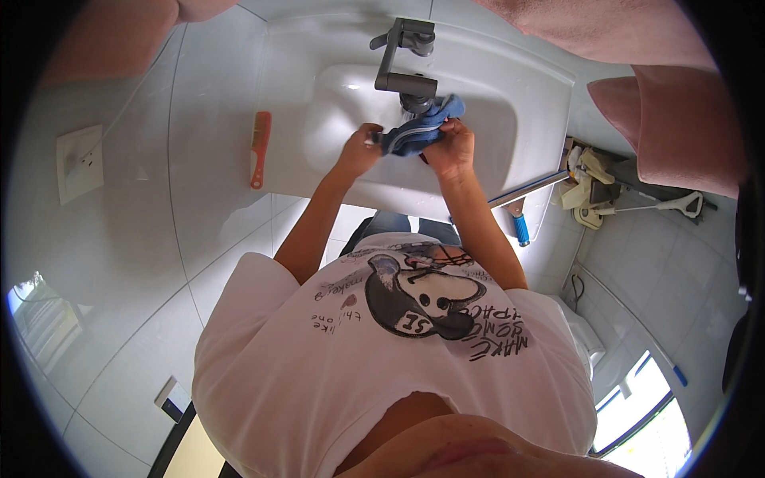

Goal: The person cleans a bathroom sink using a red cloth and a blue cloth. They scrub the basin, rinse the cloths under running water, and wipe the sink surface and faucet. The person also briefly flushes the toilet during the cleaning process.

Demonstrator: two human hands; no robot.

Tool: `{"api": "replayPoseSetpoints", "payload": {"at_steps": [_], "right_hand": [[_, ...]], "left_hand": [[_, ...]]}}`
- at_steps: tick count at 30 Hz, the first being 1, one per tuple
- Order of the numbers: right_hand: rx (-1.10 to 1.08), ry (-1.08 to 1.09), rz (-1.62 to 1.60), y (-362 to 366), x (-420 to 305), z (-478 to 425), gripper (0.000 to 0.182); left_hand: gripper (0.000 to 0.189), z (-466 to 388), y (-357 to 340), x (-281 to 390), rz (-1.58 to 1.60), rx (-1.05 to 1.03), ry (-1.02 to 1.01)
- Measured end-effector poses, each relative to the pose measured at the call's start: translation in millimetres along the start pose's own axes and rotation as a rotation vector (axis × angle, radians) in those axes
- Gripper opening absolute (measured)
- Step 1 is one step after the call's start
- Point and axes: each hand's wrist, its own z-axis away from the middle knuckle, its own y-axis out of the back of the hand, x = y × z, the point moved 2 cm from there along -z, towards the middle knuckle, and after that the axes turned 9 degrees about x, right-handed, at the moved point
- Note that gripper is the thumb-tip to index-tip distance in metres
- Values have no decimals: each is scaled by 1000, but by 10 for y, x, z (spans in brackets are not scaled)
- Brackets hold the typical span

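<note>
A blue cloth (418, 132) with a pale stripe is stretched between both hands over the white washbasin (287, 149). My left hand (361, 150) grips its narrow dark end, and my right hand (452, 149) holds the bunched part. Right above the cloth is the spout head of a dark grey faucet (406, 83); some water seems to run from it. The cloth covers part of the spout's outlet area, and some fingertips are hidden behind the fabric.
An orange comb (259, 149) lies at the basin's left rim. A squeegee with a blue handle (520, 227) rests across the right front corner. Beyond it, a white-handled brush (681, 205) and other items stand against the tiled wall. A wall socket (80, 161) is at far left.
</note>
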Motion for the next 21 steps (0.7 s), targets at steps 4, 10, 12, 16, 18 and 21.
{"api": "replayPoseSetpoints", "payload": {"at_steps": [4, 10, 12, 16, 18, 21], "right_hand": [[6, -14, -6, -226, 52, 247, 41], [-78, 86, 23, -200, 4, 238, 32], [4, 103, 57, -286, -58, 323, 26], [239, 78, 231, -138, -229, 338, 20], [318, 21, 328, 117, -186, 148, 29], [409, -106, 368, 321, -11, -46, 48]], "left_hand": [[69, 138, -306, 353, -127, 100, -577], [63, 214, -333, 651, 257, 144, -390], [57, 186, -245, 622, 311, 217, -336], [53, 296, 10, 1076, 597, 167, -151], [51, 310, 36, 1142, 713, 76, -54], [48, 279, -38, 1053, 851, -60, 45]]}}
